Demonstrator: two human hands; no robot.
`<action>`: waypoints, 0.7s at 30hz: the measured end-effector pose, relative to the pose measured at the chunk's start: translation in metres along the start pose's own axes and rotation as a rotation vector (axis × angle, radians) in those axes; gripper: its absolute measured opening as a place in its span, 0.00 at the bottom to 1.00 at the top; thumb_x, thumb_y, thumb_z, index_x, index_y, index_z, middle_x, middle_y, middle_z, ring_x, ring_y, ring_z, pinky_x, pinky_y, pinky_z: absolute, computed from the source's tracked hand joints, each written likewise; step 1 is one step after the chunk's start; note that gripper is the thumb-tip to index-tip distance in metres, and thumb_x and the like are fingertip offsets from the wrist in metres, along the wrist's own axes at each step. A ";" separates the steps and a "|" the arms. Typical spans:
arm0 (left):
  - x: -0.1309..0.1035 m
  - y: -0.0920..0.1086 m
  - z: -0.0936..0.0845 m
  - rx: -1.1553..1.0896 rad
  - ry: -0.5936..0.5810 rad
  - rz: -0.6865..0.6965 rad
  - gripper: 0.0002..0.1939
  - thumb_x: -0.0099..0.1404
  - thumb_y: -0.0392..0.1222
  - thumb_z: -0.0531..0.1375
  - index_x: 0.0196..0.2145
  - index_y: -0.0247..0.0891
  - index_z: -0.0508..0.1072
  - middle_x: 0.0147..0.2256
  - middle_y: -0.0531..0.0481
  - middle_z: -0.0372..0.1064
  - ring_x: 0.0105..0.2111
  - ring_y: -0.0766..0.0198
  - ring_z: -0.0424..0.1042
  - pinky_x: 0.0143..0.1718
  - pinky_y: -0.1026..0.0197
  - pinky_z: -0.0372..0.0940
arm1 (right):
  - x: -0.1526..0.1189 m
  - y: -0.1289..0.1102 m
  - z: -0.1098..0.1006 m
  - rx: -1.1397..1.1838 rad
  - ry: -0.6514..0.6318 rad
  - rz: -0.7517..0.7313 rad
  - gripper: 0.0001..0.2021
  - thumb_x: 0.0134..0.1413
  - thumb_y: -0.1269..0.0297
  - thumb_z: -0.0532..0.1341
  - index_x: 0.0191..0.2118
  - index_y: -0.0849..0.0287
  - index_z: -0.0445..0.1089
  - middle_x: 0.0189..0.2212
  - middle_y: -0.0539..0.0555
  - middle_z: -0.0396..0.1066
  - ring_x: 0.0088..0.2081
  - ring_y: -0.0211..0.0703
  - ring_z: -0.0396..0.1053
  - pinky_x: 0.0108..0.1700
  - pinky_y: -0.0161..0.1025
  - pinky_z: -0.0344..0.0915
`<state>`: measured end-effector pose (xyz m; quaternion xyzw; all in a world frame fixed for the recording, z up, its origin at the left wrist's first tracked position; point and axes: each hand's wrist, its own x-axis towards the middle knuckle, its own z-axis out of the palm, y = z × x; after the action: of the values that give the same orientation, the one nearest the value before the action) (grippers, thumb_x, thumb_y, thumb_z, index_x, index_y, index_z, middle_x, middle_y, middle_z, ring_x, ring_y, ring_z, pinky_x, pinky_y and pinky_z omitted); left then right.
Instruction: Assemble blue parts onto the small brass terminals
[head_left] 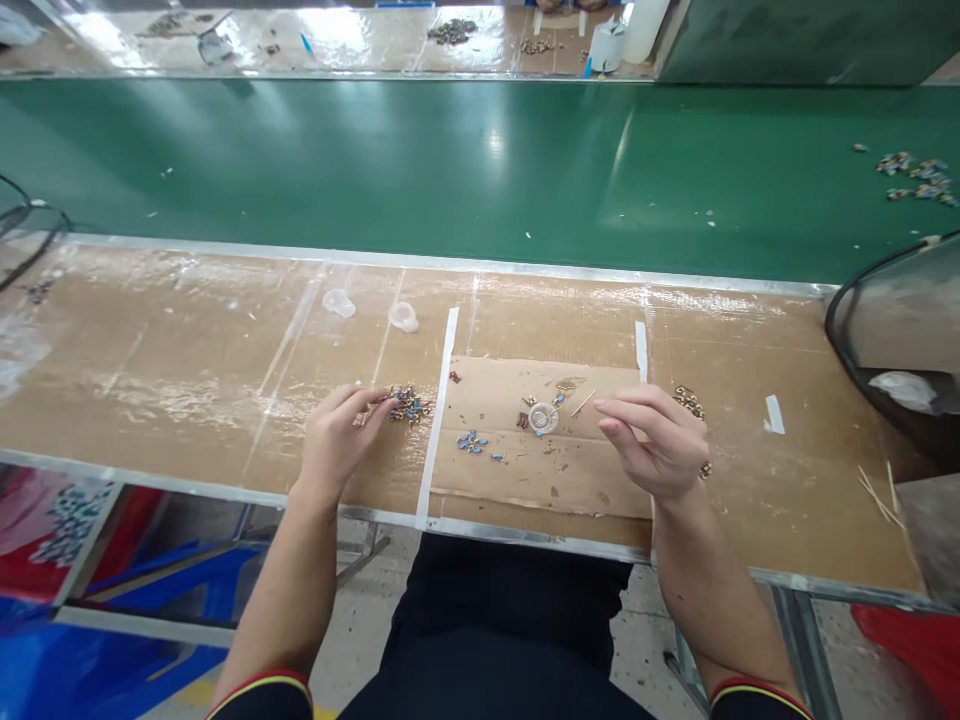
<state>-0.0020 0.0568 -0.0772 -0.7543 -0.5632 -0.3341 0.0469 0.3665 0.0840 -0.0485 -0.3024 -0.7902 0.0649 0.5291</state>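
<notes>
My left hand (341,435) reaches to a pile of small blue-and-gold metal pieces (409,404), thumb and fingertips pinched together at its left edge. Whatever they grip there is too small to make out. Over the right side of a cardboard sheet (517,480), my right hand (656,435) pinches a thin wooden stick (583,403) that points down to the left. Left of the stick's tip stands a small clear cup (543,418). Several loose blue pieces (472,442) lie on the cardboard. Gold pieces (688,402) sit just beyond my right hand, partly hidden.
Two clear plastic cups (403,317) lie on the worktable behind the pile. Thin sticks (879,497) rest at the right end. A green conveyor belt (450,170) runs behind the table, with pieces (926,178) at its right. A black cable (834,315) curves nearby.
</notes>
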 end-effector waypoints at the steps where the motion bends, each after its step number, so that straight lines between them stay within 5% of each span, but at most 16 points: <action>1: 0.000 0.003 -0.005 0.009 0.048 -0.013 0.03 0.67 0.39 0.65 0.35 0.39 0.78 0.29 0.51 0.76 0.26 0.66 0.72 0.30 0.63 0.67 | 0.000 0.002 -0.001 -0.011 -0.016 0.019 0.10 0.63 0.72 0.64 0.47 0.55 0.76 0.33 0.52 0.77 0.31 0.39 0.75 0.30 0.35 0.70; 5: -0.006 0.032 -0.017 -0.112 0.102 0.022 0.04 0.65 0.31 0.65 0.36 0.37 0.76 0.30 0.52 0.76 0.26 0.68 0.72 0.31 0.66 0.68 | -0.001 0.008 -0.002 -0.117 -0.207 0.138 0.06 0.64 0.70 0.63 0.45 0.55 0.76 0.35 0.53 0.78 0.34 0.40 0.76 0.32 0.36 0.71; 11: -0.014 0.076 0.010 -0.121 -0.339 0.234 0.12 0.71 0.33 0.56 0.50 0.37 0.74 0.42 0.43 0.76 0.39 0.57 0.74 0.40 0.55 0.71 | -0.010 0.016 0.006 -0.189 -0.486 0.268 0.10 0.67 0.62 0.60 0.50 0.58 0.74 0.43 0.58 0.77 0.43 0.49 0.76 0.39 0.43 0.74; 16: -0.011 0.070 0.025 -0.046 -0.460 0.264 0.14 0.71 0.28 0.53 0.49 0.37 0.74 0.43 0.43 0.76 0.40 0.57 0.74 0.41 0.55 0.69 | -0.012 0.020 0.009 -0.123 -0.484 0.223 0.08 0.68 0.64 0.59 0.41 0.58 0.76 0.36 0.56 0.77 0.39 0.46 0.76 0.38 0.42 0.73; 21: -0.013 0.063 0.029 -0.088 -0.398 0.274 0.11 0.73 0.30 0.54 0.42 0.36 0.75 0.37 0.47 0.76 0.36 0.60 0.74 0.39 0.58 0.69 | -0.012 0.020 0.013 -0.108 -0.443 0.158 0.09 0.68 0.66 0.59 0.37 0.59 0.76 0.33 0.55 0.76 0.36 0.45 0.75 0.37 0.41 0.73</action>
<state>0.0649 0.0367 -0.0877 -0.8759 -0.4388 -0.1937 -0.0531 0.3662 0.0965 -0.0724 -0.3695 -0.8632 0.1286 0.3191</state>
